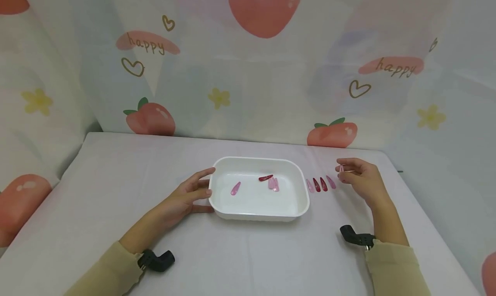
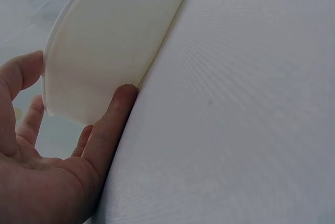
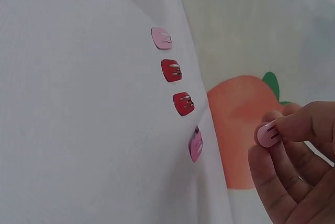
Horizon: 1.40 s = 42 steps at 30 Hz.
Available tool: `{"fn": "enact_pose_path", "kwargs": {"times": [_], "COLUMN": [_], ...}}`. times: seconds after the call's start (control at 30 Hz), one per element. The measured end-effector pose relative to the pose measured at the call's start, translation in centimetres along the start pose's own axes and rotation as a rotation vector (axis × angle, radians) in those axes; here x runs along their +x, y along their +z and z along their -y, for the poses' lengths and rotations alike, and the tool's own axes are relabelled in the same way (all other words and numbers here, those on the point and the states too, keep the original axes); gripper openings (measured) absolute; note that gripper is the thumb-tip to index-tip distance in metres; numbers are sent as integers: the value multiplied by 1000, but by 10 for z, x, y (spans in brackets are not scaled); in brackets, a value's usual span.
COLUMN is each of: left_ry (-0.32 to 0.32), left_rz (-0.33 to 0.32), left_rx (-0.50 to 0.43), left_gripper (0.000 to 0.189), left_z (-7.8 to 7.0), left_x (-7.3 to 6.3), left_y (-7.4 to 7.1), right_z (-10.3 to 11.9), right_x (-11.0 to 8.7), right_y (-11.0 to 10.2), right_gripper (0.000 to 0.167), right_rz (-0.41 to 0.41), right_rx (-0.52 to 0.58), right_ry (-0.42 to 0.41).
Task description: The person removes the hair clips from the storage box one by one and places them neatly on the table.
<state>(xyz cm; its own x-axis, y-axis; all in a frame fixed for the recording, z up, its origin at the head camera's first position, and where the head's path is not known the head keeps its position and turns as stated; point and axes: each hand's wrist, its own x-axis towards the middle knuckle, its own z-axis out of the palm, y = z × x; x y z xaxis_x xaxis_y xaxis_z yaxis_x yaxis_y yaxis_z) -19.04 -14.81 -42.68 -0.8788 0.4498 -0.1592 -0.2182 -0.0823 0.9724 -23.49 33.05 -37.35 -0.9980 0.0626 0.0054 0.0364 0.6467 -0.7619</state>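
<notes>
1. Right grip [image 1: 362, 177] is narrowed to a pinch, thumb against fingers, with a pale pink clip [image 3: 268, 135] in it; its rounded, slotted end pokes out, the rest hidden.
2. That clip is held up off the surface [image 1: 248, 253], just beyond the right end of a row.
3. Judging by its look, it is very light and stiff but springy, its glossy face likely slippery; breakage seems unlikely, though squeezing mid-length might flex it.
4. Best hold, I judge: fingertips near one end, gently, since so thin a piece could twist or slip.
5. Nearest it in the row lies a dark pink clip [image 1: 331, 182], then two red clips [image 1: 323, 184], then a light pink clip [image 1: 310, 185] beside the tray [image 1: 296, 201].
6. Inside the tray are more clips, pink [image 1: 235, 188] and red [image 1: 265, 178].
7. Left grip [image 1: 182, 199] is spread, fingers touching the tray's left end, pinching no clip.
</notes>
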Motion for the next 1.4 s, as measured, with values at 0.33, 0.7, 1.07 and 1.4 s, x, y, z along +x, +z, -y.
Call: {"fn": "enact_pose_path", "kwargs": {"times": [0.33, 0.7, 1.07, 1.4], "left_ry": [2, -10, -5, -5], "left_rz": [10, 2, 7, 5], "left_rx": [-10, -19, -17, -10], "left_gripper": [65, 63, 64, 64], "left_z": [0, -2, -1, 0], "left_x": [0, -2, -2, -1], "left_y": [-1, -1, 0, -1], "right_z": [-8, -17, -25, -29], "right_x": [2, 4, 4, 5], "right_y": [-3, -7, -6, 0], "right_gripper": [42, 43, 40, 41], "right_rz": [3, 4, 46, 65], "right_rx": [-7, -17, -125, -207], "right_ry": [28, 72, 82, 77]}}
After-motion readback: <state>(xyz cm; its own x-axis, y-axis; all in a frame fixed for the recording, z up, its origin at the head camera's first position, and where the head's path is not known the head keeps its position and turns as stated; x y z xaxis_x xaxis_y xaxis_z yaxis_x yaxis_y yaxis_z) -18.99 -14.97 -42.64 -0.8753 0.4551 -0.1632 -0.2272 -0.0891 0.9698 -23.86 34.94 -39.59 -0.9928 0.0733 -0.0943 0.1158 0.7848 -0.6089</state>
